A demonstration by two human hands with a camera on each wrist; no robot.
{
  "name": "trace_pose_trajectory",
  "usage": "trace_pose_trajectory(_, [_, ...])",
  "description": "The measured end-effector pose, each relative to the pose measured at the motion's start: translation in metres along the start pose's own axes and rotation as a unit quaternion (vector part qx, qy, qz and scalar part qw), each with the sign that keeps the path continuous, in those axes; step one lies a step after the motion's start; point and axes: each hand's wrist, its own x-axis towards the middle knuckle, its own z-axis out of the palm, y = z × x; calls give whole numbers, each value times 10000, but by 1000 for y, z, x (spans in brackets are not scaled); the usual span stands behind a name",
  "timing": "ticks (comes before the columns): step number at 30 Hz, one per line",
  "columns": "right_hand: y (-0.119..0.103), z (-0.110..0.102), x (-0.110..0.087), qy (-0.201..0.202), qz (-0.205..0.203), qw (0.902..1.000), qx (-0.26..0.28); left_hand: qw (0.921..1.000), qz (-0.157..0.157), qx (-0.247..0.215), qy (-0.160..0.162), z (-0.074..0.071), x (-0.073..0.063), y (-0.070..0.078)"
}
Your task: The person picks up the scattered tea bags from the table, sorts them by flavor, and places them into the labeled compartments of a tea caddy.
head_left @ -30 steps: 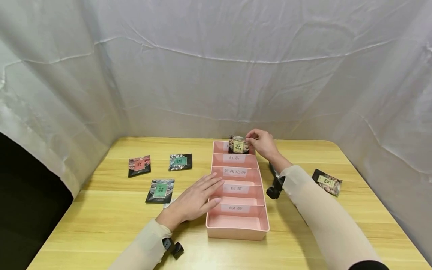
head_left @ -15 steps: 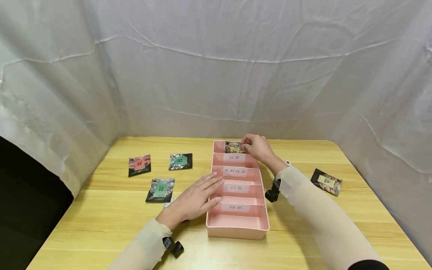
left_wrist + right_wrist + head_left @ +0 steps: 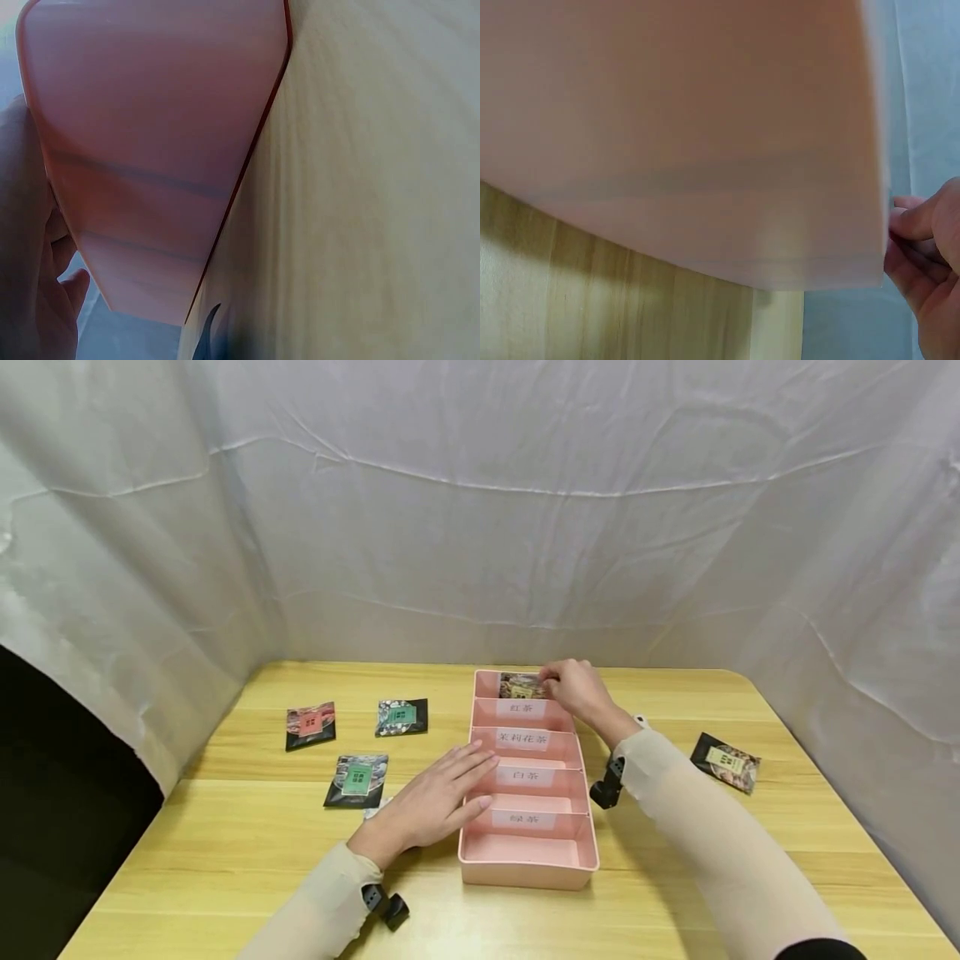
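A pink divided box (image 3: 527, 876) stands lengthwise on the table, its dividers bearing white handwritten labels. In its farthest compartment a tea sachet (image 3: 519, 686) with a pale yellow-green label stands mostly below the rim. My right hand (image 3: 582, 689) pinches the sachet's right edge from over the box's far right corner. The right wrist view has the bent fingers and thumb of that hand (image 3: 930, 255) at the rim, with the sachet hidden behind the box wall. My left hand (image 3: 431, 800) lies with straight fingers over the left rim, near the middle compartments.
On the left lie a red-labelled sachet (image 3: 311, 726), a green-labelled sachet (image 3: 402, 717) and a larger green-labelled one (image 3: 356, 781). Another sachet, partly hidden, peeks out beside my left wrist. A yellow-labelled sachet (image 3: 726, 762) lies at right. White curtains (image 3: 480, 527) enclose the table (image 3: 225, 877).
My right hand has lowered the yellow-green-labelled tea sachet from above the rim into the farthest compartment, and has barely moved in the last half second. My left hand has stayed on the box.
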Motion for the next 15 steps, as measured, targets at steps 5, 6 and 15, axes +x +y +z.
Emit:
trace_pose_trajectory(5, [1, -1, 0, 30, 78, 9999, 79, 10000, -32, 14, -6, 1, 0, 0])
trace_pose_trajectory(6, [2, 0, 0, 51, 92, 9999, 76, 10000, -44, 21, -16, 1, 0, 0])
trace_pose_trajectory(15, [3, -1, -2, 60, 116, 9999, 65, 10000, -70, 11, -42, 1, -3, -1])
